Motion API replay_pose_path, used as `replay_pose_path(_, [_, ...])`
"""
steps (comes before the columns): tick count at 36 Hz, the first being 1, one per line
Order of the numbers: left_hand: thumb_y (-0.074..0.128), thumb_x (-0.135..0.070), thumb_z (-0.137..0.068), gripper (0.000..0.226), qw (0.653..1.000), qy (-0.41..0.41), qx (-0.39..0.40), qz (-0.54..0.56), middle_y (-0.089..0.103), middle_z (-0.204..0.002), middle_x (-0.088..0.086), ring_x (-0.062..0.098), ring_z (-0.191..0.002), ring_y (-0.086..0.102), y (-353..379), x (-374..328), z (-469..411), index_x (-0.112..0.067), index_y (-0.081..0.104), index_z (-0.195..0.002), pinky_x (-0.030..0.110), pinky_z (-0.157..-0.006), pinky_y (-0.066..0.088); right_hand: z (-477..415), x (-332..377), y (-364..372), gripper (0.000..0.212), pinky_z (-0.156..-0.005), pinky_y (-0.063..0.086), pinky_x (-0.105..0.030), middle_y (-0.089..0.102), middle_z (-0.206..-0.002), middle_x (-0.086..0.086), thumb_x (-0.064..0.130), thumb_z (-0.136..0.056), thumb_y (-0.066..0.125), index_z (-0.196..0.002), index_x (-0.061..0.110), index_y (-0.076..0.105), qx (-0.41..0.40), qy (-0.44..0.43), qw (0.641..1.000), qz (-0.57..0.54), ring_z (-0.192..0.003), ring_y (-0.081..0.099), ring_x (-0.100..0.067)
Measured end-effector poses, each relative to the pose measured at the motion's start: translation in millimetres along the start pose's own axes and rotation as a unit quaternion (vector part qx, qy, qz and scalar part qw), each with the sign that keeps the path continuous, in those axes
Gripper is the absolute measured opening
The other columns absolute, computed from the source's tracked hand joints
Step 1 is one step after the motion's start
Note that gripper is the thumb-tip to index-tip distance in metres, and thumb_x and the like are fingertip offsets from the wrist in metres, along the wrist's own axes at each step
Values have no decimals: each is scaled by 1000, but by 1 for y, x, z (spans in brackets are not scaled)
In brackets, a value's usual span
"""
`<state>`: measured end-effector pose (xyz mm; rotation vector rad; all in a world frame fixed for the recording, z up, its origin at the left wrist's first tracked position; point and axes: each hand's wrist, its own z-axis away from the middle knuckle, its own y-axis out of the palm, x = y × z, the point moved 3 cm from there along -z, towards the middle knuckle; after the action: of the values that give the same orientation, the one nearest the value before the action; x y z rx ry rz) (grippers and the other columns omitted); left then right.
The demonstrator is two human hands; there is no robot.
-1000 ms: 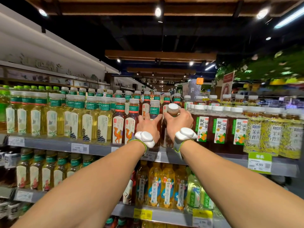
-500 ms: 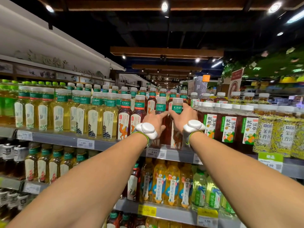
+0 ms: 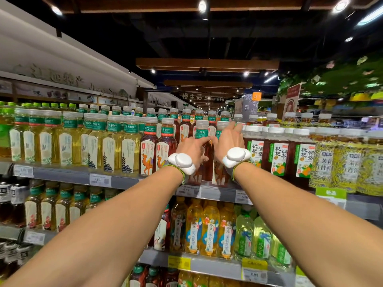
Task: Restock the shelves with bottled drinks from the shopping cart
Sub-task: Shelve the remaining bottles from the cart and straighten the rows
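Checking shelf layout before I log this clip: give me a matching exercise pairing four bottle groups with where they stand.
Things:
1. camel-label bottles
2. pagoda-label bottles
3. orange-fruit-label bottles
4. yellow bottles with white-and-blue labels

Places:
A. lower shelf, below both hands
B. upper shelf, just right of the right hand
C. upper shelf, just left of the left hand
D. upper shelf, further left, pale yellow liquid

Pairs: 1-C, 2-D, 3-B, 4-A.
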<state>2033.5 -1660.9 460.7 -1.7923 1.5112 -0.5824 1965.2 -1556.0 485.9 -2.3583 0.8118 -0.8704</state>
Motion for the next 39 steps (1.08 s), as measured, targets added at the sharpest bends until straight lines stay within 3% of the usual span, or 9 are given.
replay_pose_path(2, [75,-34,-88,76,1000,-8,-3,-6,68,-112,8,30,-108,62,3,-2,0,-43,34,-151,34,-75,44,0,0,-5,73,-81,49,-41,41,-138,-22,19,-93,67,-147,-5,24,-5,-9,1000,10,-114,58,-40])
replay_pose_path(5, [74,-37,-89,81,1000,-16,-10,-8,65,-115,10,32,-106,62,5,-9,0,-39,27,-154,34,-76,42,-5,-8,-16,54,-80,48,-41,47,-133,-22,8,-92,63,-138,-2,37,6,-17,1000,24,-110,61,-42])
replay_pose_path(10, [82,-36,-80,100,994,-82,-58,37,70,-99,12,35,-93,67,5,-17,7,-13,16,-150,38,-71,47,-8,-20,-25,37,-71,41,-37,48,-131,-19,12,-94,63,-129,3,51,-4,-24,999,26,-104,63,-40])
replay_pose_path(14, [80,-40,-82,90,991,-115,-63,32,69,-108,16,38,-102,65,9,-25,8,-5,26,-145,37,-71,42,-8,-30,-30,39,-76,46,-40,52,-129,-17,16,-94,63,-128,5,49,-27,-30,999,15,-108,62,-40])
replay_pose_path(23, [76,-47,-85,91,983,-159,-33,83,68,-116,18,41,-106,64,24,-19,25,-23,21,-153,45,-85,53,-18,-26,-40,37,-81,48,-40,55,-125,-14,30,-97,63,-125,8,54,-75,-66,994,-46,-107,60,-34])
replay_pose_path(28, [79,-43,-83,86,976,-182,-25,119,70,-114,14,38,-102,67,25,-20,26,-28,25,-148,47,-86,56,-26,-17,-37,33,-66,38,-33,66,-114,-15,35,-97,63,-114,6,61,-35,-36,999,-14,-102,64,-34])
replay_pose_path(32, [78,-39,-85,84,972,-188,-23,138,67,-120,15,38,-109,64,27,-21,25,-25,26,-150,47,-90,54,-29,-16,-39,17,-64,39,-31,62,-97,-7,23,-99,60,-104,7,67,22,-11,999,26,-99,66,-31])
replay_pose_path(34, [77,-39,-86,83,971,-189,-20,144,66,-122,16,39,-111,63,28,-20,24,-25,27,-150,47,-91,53,-29,-16,-41,15,-63,38,-31,59,-98,-7,20,-100,59,-106,8,66,27,-4,999,26,-100,64,-30])
replay_pose_path(39, [79,-35,-84,82,963,-197,-6,185,65,-127,14,37,-111,63,26,-18,22,-26,29,-148,45,-91,52,-30,-18,-38,16,-66,43,-28,69,-105,-14,15,-94,64,-105,6,71,-10,8,998,-63,-77,54,-24])
